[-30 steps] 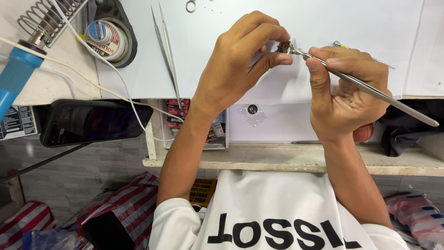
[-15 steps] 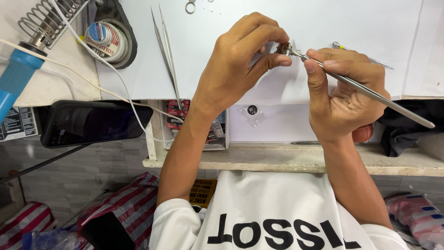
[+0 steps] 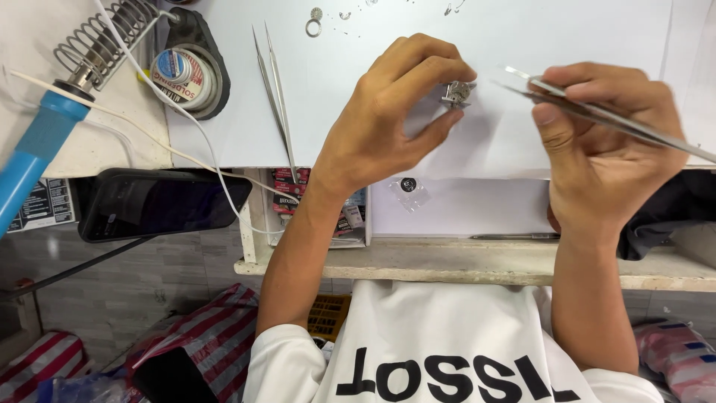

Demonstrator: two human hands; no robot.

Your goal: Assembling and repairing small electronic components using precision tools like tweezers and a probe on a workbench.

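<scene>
1. Both hands are up over the white sheet: the left hand (image 3: 388, 123) pinches a small metal part (image 3: 456, 92) between thumb and fingertips, and the right hand (image 3: 608, 142) is closed around a pair of tweezers (image 3: 597, 116).
2. From where I watch, the tweezer tips point at the metal part but stand a little apart from it; I see nothing gripped between them.
3. I judge the work to be midway: the part is held ready and the tool is aimed, but no contact is made, so the fine fitting or picking is yet to do.
4. Tiny loose rings and bits (image 3: 314, 28) lie on the white sheet (image 3: 358, 30) beyond the left hand, which suggests more pieces wait their turn.
5. A second pair of tweezers (image 3: 274, 82) lies flat just left of the left hand, well within reach.
6. Further left, a solder spool (image 3: 177, 71), a coiled iron stand (image 3: 97, 41) and a blue-handled iron (image 3: 41, 145) crowd that side, with a white cable (image 3: 190, 119) trailing across.
7. A dark phone (image 3: 160, 203) sits at the near edge, left of the left forearm.
8. Below the hands, the worktop (image 3: 477, 265) edge runs close to my chest, so room is best straight ahead over the sheet.
</scene>
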